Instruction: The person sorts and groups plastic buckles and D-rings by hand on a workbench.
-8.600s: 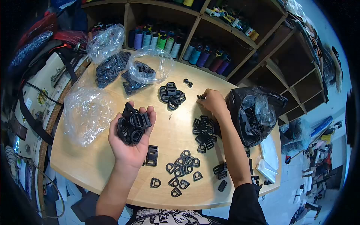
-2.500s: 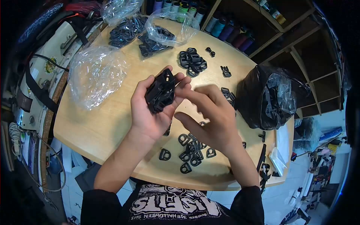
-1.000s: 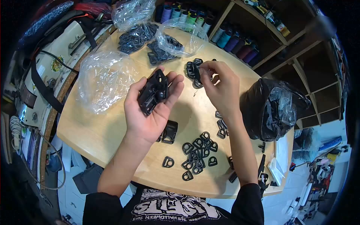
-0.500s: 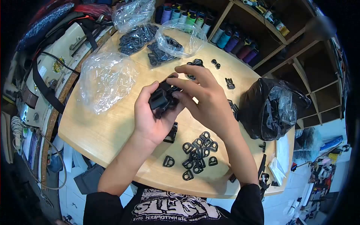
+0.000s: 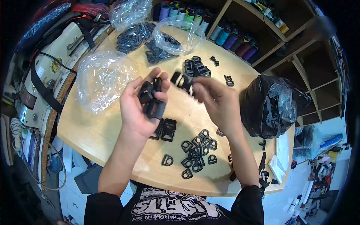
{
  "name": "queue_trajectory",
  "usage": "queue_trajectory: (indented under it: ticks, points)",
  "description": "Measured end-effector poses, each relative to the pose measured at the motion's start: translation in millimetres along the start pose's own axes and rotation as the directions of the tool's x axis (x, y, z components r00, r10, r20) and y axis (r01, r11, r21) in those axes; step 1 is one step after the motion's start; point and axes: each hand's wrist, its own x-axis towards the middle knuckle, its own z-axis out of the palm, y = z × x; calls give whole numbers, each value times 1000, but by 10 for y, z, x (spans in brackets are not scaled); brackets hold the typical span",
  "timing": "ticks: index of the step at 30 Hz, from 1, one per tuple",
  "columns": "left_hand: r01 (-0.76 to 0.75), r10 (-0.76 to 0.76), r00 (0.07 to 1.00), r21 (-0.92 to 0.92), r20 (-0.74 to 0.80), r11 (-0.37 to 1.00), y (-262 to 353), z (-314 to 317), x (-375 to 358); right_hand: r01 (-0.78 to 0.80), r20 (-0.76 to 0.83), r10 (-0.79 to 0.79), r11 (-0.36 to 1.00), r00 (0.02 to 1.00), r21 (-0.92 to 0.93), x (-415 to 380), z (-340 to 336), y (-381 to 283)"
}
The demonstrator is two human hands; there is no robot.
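the right hand [image 5: 218, 98] has drawn clear of the left hand [image 5: 135, 110], pinching a black buckle [image 5: 181, 81] to its left above the desk [image 5: 97, 138], the left cupping more pieces [image 5: 148, 93], apparently separating them, which calls for controlled release.

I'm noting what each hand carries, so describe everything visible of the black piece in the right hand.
The black, slotted, plastic-looking piece is blurred, so its exact shape cannot be told. Pale gaps in it look like openings showing the light wooden tabletop. It slants from upper left to lower right in the picture, its lower end gripped by the bare right hand, raised off the tabletop, apart from the left hand.
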Motion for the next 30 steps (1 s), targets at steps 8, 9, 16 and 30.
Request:
queue_trajectory:
  ticks: [8,9,16,30]
  points:
    - [-81,63,989,131,137,988,100,-46,17,-299,357,264,953,896,44,-241,300,302]
    - [-83,64,988,133,138,988,73,-23,13,-128,340,149,988,929,-84,-230,314,305]
    - [-100,81,993,231,88,968,-50,-41,19,99,25,-96,979,995,-178,-214,300,65]
    - [39,-31,999,269,-36,962,-134,-61,13,738,132,-744,593,656,-322,-250,282,65]
